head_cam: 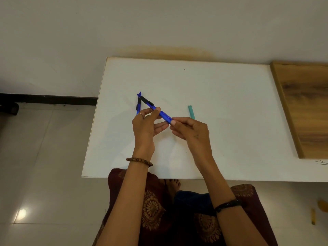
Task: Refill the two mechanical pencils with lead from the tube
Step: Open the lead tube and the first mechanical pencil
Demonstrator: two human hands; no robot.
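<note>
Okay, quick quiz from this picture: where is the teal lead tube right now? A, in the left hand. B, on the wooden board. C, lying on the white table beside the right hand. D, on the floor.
C: the tube lies on the table, just beyond the right hand, while both hands hold one pencil; the left hand grips its middle.

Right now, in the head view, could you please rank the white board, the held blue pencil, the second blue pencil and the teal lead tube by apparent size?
1. white board
2. held blue pencil
3. second blue pencil and teal lead tube: both partly hidden by hands, so I will not rank them.
</note>
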